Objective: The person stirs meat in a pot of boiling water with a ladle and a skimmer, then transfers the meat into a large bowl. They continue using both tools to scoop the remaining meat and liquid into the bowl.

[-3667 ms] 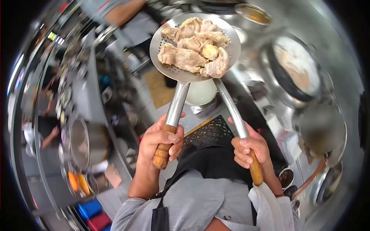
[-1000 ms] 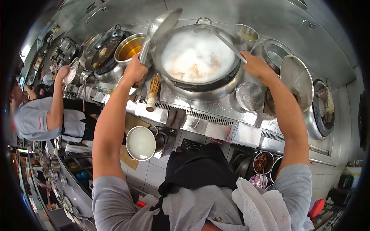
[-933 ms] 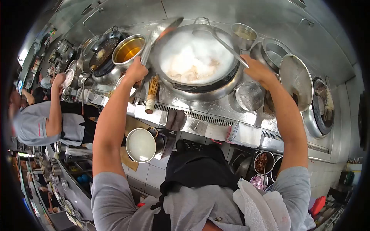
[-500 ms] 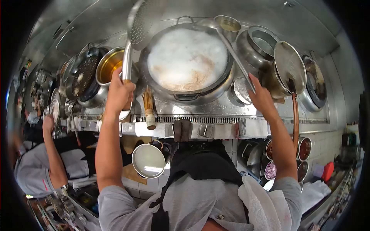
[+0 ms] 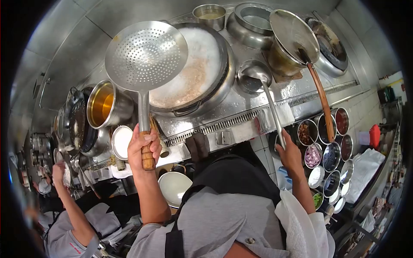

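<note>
My left hand [image 5: 145, 148] is closed round the wooden handle of a large perforated skimmer [image 5: 146, 56], its round bowl raised in front of the wok. My right hand [image 5: 289, 152] grips the long metal handle of a ladle [image 5: 254, 75], whose bowl is over the steel counter right of the wok. Pale foamy liquid [image 5: 189, 81] fills the big wok [image 5: 221, 49], partly hidden behind the skimmer.
A pot of amber liquid [image 5: 102, 105] stands left of the wok. A wooden-handled mesh strainer [image 5: 297, 34] rests on a pot at right. Several ingredient tins [image 5: 313, 155] sit at lower right. A co-worker [image 5: 77, 223] stands at left, and a white bucket [image 5: 174, 189] is below the counter.
The view has turned to the right. The skimmer now shows its bowl face-on, and the ladle has moved from the wok's far rim to the counter at its right. Both hands keep their hold.
</note>
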Motion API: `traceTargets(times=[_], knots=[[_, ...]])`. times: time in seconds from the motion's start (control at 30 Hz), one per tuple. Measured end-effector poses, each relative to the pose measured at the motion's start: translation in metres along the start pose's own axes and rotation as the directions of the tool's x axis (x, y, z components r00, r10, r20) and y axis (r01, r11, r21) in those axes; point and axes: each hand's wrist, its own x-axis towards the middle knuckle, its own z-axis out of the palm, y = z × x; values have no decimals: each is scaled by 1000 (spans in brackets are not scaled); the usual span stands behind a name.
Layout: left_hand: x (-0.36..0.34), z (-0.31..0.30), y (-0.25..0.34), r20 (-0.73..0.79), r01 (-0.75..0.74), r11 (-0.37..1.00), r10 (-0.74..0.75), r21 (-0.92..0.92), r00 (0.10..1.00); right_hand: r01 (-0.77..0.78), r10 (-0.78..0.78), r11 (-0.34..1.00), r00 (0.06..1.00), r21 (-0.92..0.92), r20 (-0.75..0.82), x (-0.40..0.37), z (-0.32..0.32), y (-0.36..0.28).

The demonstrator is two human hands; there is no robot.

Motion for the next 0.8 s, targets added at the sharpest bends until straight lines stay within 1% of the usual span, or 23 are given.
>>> traceTargets(times=[0.03,0.07,0.1,0.13,0.17,0.2,0.23,0.27,0.3,0.33,0.37,0.43,0.5,0.53,0.6,0.67,0.7,0.73,0.77,0.8], knots=[[0,1,-1,19,5,1000,-5,-22,1000,-191,153,947,975,257,162,5,-10,-7],[2,4,-3,38,10,999,-9,-43,999,-281,190,843,953,459,235,9,2,10],[2,8,-4,49,8,998,-5,-63,999,-363,205,689,928,627,312,18,27,41],[2,12,-4,58,0,996,5,-87,998,-430,194,499,902,753,386,33,58,75],[1,16,-4,62,-14,993,22,-114,998,26,-64,856,996,516,57,48,101,115],[0,20,-4,67,-19,994,27,-112,997,-106,29,945,970,311,243,49,108,105],[-1,24,-4,70,-27,993,35,-111,997,-5,-40,990,950,143,309,53,129,106],[-1,28,-4,71,-40,993,48,-111,996,125,-108,992,921,-21,373,57,151,107],[-3,31,-3,71,-52,994,59,-97,996,266,-175,951,884,-157,433,60,171,108],[-6,35,-3,70,-69,993,76,-96,995,480,-406,843,864,-243,297,61,207,122],[-8,39,-1,70,-87,992,93,-94,993,540,-484,783,840,-308,244,63,223,128],[-16,50,3,62,-117,990,122,-84,991,585,-534,723,811,-367,239,69,250,141],[-24,57,4,33,-136,988,139,-75,990,571,-473,736,818,-363,328,76,261,153],[-27,60,4,14,-140,988,141,-71,990,556,-442,787,811,-268,383,81,261,154],[-34,60,4,-38,-165,986,164,-33,986,480,-379,873,780,-86,498,92,253,148],[-35,58,7,-72,-183,983,184,18,980,351,-325,933,734,76,596,107,234,129],[-36,57,7,-120,-202,975,212,88,970,278,-305,949,705,146,640,110,222,121],[-37,57,7,-174,-214,963,242,164,955,-160,-100,937,730,311,676,102,207,115],[-37,57,7,-222,-221,946,274,239,936,-559,87,716,666,418,741,88,189,112],[-37,56,9,-267,-223,923,311,312,912,-726,-51,397,594,562,803,71,167,122]])
